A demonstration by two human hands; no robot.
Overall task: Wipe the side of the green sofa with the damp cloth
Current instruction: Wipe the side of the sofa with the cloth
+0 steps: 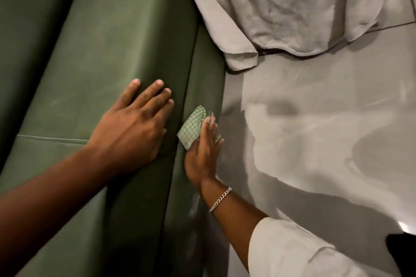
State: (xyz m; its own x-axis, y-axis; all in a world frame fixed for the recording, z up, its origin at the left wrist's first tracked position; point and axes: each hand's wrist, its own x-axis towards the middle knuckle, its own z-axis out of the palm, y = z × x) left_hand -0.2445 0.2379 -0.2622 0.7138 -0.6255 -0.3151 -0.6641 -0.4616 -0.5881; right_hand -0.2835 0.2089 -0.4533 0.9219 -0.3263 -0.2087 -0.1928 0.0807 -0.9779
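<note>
Sofa (108,56), green, filled the left of the view, its top edge running diag. w/ the side panel dropping to a pale grey floor (315,141). Left hand (132,128) lay flat, palm down on the sofa top, fingers spread wide, holding nothing. Right hand (203,150) pressed flat, fingers straight, against the side panel, pinning a green-and-white checked cloth (192,127) to it; the cloth's upper part stuck out past the fingertips. Chain bracelet (220,199) sat on the right wrist, light sleeve (292,252) below it. Crumpled off-white sheet (292,7) lay on the floor just beside the sofa, top right.
</note>
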